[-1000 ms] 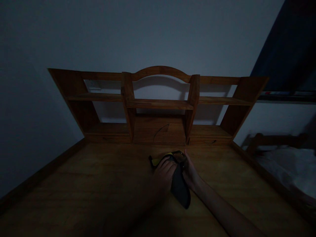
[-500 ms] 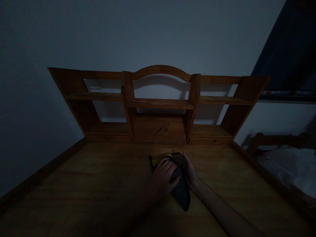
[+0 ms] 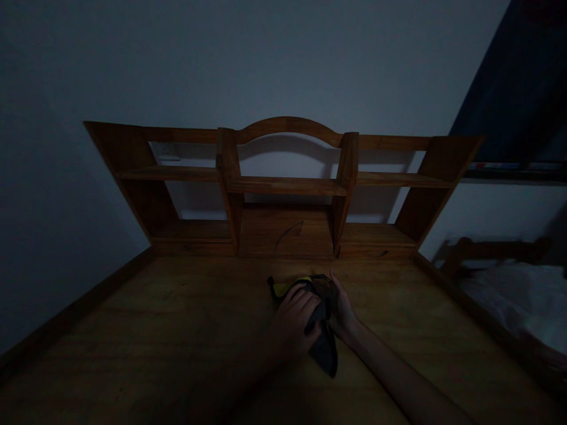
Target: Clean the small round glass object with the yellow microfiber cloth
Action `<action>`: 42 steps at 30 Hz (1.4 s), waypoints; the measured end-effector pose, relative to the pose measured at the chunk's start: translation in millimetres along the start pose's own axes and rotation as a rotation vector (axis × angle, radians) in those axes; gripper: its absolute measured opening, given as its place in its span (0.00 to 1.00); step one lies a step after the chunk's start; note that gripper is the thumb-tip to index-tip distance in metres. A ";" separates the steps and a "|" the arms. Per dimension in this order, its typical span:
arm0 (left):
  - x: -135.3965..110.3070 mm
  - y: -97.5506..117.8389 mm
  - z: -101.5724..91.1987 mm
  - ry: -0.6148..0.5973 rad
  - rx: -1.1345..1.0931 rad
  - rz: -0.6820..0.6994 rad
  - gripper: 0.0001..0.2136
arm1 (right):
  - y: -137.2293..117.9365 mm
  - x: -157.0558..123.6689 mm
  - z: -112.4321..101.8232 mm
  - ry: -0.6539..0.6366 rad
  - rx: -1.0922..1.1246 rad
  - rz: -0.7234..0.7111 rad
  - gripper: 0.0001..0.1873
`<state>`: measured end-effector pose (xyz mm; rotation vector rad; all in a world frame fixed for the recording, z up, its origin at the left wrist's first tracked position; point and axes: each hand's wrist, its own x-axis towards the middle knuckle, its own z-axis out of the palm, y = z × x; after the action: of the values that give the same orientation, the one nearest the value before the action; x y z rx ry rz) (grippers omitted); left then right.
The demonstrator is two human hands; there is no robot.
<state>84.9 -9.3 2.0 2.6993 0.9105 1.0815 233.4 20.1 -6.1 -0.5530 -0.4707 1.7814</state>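
Dim view: I see the left hand [image 3: 296, 319] curled shut over the dark cloth [image 3: 326, 354], right hand [image 3: 343, 308] cupped half-open against it; the loose tail could slip free onto the desk [image 3: 177, 330].

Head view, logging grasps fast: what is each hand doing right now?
Left hand: closed on the dark cloth with a yellow edge.
Right hand: cupped against the same cloth; grip cannot be told in the dark.
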 end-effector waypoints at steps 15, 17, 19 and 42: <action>0.8 2.3 -3.5 -0.008 -0.001 -0.002 0.15 | -2.1 -1.3 1.3 0.027 -0.036 0.031 0.21; 0.7 2.5 -3.9 -0.010 0.001 -0.002 0.15 | -2.0 -0.5 0.2 0.035 -0.050 0.023 0.21; 0.5 2.1 -3.8 -0.021 0.004 -0.006 0.15 | -1.6 0.3 -0.9 0.018 -0.056 0.007 0.20; 0.7 -0.6 -3.1 -0.018 0.002 0.015 0.15 | -1.7 -0.9 -3.0 0.041 -0.080 0.019 0.20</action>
<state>82.9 -8.8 4.6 2.7175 0.8901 1.0574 236.6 19.8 -7.5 -0.6510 -0.5111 1.7717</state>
